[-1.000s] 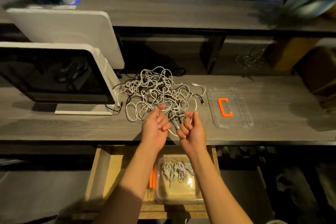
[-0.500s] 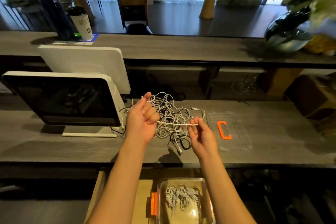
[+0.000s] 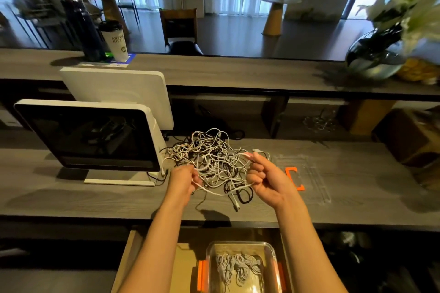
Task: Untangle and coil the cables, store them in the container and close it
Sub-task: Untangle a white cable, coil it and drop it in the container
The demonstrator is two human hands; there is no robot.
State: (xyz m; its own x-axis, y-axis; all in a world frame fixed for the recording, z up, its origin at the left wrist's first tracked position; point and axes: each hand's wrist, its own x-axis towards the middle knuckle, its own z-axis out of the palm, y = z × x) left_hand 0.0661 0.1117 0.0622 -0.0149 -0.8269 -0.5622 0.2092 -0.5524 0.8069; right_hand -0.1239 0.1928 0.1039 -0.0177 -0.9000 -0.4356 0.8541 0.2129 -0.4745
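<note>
head view: left hand point(image 3: 184, 179) and right hand point(image 3: 266, 177) hold a white cable point(image 3: 222, 192).

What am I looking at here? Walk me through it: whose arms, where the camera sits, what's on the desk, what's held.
No machine here: a person's own two arms, filmed by a camera worn on the head, looking forward and down. On the desk lie a cable tangle, a screen to its left and a clear lid with an orange clip to its right. The left hand and right hand each grip a white cable that sags between them. Below the desk, an open container holds coiled cables.
</note>
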